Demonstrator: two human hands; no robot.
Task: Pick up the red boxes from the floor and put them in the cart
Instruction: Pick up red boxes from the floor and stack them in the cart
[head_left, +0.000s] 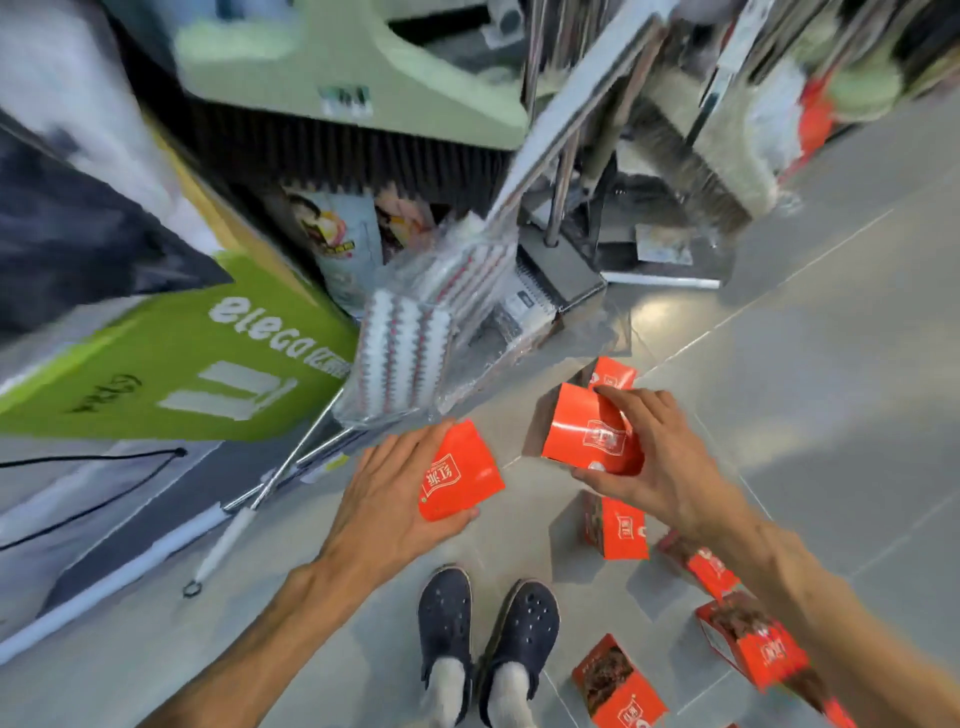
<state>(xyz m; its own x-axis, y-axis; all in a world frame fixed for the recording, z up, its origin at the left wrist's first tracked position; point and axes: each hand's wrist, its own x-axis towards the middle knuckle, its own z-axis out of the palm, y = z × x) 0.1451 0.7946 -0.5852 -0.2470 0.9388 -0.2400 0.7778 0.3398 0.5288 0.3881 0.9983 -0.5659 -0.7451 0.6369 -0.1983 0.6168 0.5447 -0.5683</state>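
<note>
Presently two red boxes are off the floor, one in each hand. The left hand (400, 488) grips a red box (460, 473) from its left side, fingers over the far edge and thumb curled under the near edge. The right hand (657, 462) grips a second red box (592, 431), fingers curled over its top and thumb pressed below. Both boxes are held above the grey tiled floor (831, 389), near each other but apart.

Further red boxes lie on the floor: one (613, 371) just beyond the right hand's box, one (618, 527) below the right wrist, and three more toward the lower right (704, 564), (748, 639), (618, 686). Several show dark printed panels.

Dark perforated clogs (488, 634) with pale socks stand between the forearms. To the left, a wire frame that may be the cart (291, 457) carries a green carton (197, 364) marked "eleca" and clear-wrapped packs (405, 343); blur prevents confirming its shape. Brooms and mops (691, 156) lean behind.
</note>
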